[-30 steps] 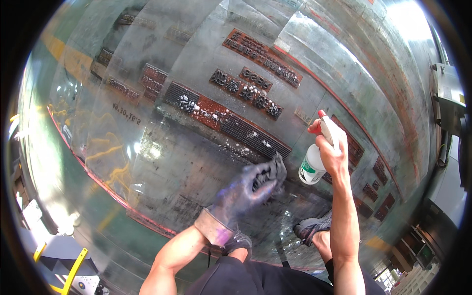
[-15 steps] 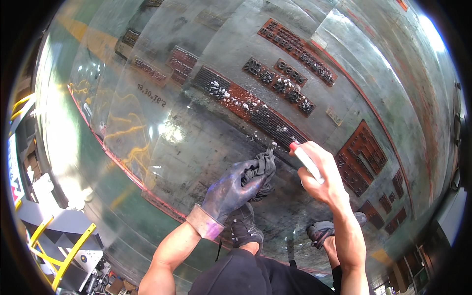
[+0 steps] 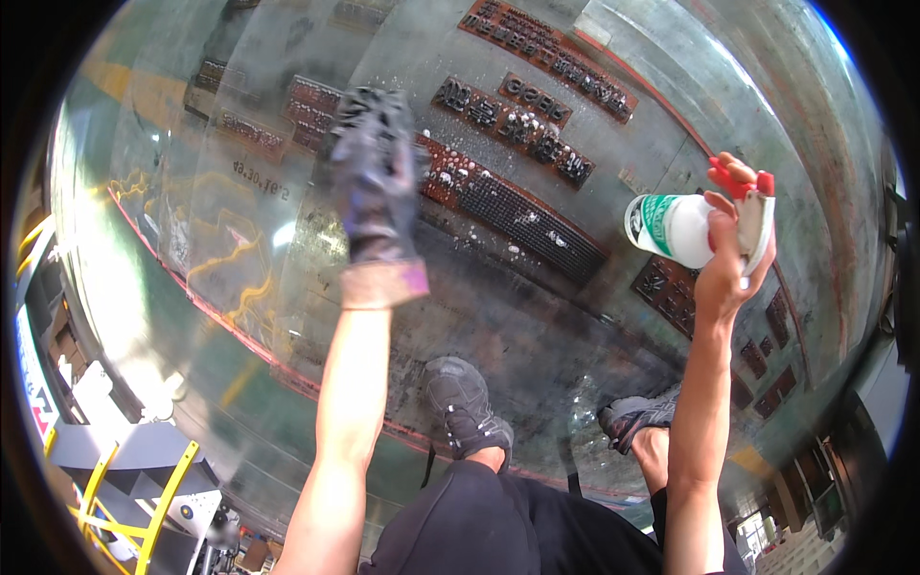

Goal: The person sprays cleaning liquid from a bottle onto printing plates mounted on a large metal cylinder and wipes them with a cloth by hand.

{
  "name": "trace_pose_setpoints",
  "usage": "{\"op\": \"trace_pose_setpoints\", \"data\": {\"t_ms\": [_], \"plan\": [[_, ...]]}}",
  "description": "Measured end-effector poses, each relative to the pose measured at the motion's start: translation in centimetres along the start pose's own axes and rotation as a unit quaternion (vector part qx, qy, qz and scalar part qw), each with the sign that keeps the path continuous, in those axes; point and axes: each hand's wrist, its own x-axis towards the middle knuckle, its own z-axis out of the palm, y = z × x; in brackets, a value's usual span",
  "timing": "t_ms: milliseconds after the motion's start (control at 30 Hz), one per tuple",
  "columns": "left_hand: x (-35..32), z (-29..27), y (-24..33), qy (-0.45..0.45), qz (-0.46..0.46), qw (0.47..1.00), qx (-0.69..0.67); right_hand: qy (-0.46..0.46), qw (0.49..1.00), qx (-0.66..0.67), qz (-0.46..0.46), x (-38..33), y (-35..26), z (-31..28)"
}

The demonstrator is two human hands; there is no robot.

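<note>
My left hand (image 3: 376, 206), in a dark stained glove with a pale cuff, reaches forward and is smeared by motion. It presses a bunched grey rag (image 3: 372, 113) on the left end of a long ribbed printing plate (image 3: 527, 226). White foam specks lie along that plate's exposed part. Off to the right, my bare right hand (image 3: 730, 273) is wrapped round the head of a white spray bottle (image 3: 685, 230) with a green label and red trigger and nozzle. The bottle is tilted onto its side, its base pointing left, above the sheet.
The plates are fixed on a large grey-green sheet (image 3: 316, 331) with reddish edges. Other raised-letter plates (image 3: 546, 59) lie farther off, and a dark red plate (image 3: 663, 292) lies under the bottle. My shoes (image 3: 460, 398) stand on the sheet. Yellow rails (image 3: 163, 498) are at lower left.
My left hand has swung forward and left with the rag, from near my feet onto the ribbed plate. My right hand has moved right and up, turning the spray bottle so its body shows.
</note>
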Motion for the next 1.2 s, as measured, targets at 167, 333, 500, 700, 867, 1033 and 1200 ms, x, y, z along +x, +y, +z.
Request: {"op": "trace_pose_setpoints", "data": {"t_ms": [167,333,500,700,867,1033,1200], "plan": [[-12.7,2.3,9.8,-0.215,0.109,0.962,-0.126,-0.004,0.998,-0.056,0.012,0.0,0.1,0.0],[-13.6,2.0,12.2,-0.207,0.284,0.932,-0.087,-0.039,0.999,-0.037,0.007,0.3,0.5,-0.4],[-3.5,1.8,3.0,-0.098,0.169,0.981,-0.004,-0.033,0.999,0.018,-0.023,0.2,1.4,-2.1],[-14.8,3.2,11.8,-0.099,0.108,0.978,-0.148,0.045,0.998,0.025,0.035,-0.5,1.0,-1.2],[-11.2,3.1,11.2,-0.198,0.224,0.945,-0.129,-0.006,1.0,0.007,0.008,-0.8,1.4,-2.1],[-2.5,2.8,4.1,-0.159,0.068,0.952,-0.252,-0.04,0.999,-0.007,-0.016,-0.5,1.4,-1.8],[-15.4,3.4,13.3,-0.198,0.087,0.958,-0.189,-0.007,1.0,-0.001,-0.006,-0.7,0.8,-0.8]]}}
